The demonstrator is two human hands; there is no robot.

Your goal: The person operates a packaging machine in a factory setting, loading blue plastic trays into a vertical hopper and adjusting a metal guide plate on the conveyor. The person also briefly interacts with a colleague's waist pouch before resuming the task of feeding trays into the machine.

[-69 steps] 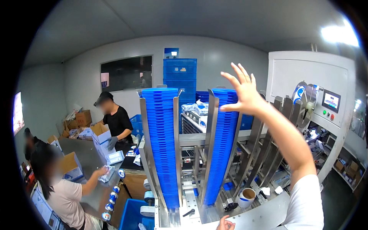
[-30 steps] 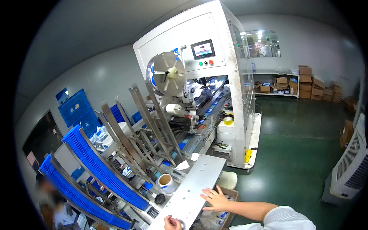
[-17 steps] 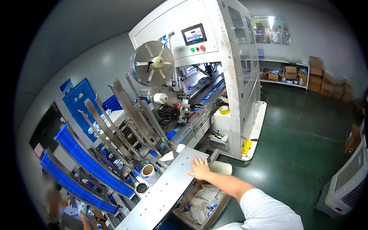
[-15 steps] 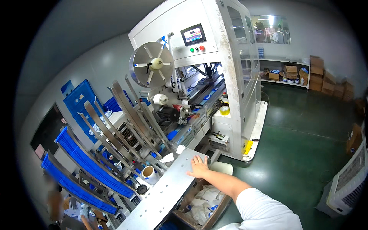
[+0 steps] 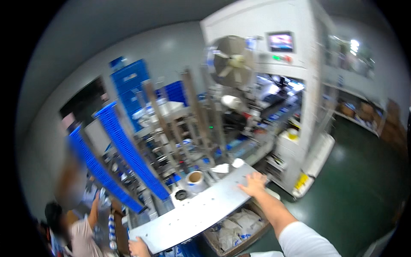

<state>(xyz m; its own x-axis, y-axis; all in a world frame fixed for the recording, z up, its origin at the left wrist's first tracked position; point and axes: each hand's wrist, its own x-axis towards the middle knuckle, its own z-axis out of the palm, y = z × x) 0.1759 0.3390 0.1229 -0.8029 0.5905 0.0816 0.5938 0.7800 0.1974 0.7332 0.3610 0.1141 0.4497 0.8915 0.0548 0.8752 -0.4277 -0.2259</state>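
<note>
A long silvery metal plate (image 5: pixel 205 207) with small holes runs across in front of me. On its far right end my right hand (image 5: pixel 253 184) lies with the fingers spread. My left hand (image 5: pixel 139 247) touches the plate's near left end, partly cut off by the lower edge of the picture; its fingers look loosely extended and hold no separate thing. Behind the plate stand a white roll with a brown core (image 5: pixel 195 181) and a black knob (image 5: pixel 181 195). A crumpled white scrap (image 5: pixel 220 168) lies close to the plate's far end.
A white machine (image 5: pixel 252 21) with a screen, buttons and a large reel stands behind. Blue slotted racks (image 5: pixel 132 150) and upright metal rails (image 5: pixel 197 111) rise on the left. Below the plate sits a box of white waste (image 5: pixel 239 227). At lower left another person (image 5: pixel 79 231) works.
The view has turned left, so the machine appears farther right. My left hand has come into view at the plate's near end. My right hand stays on the far end.
</note>
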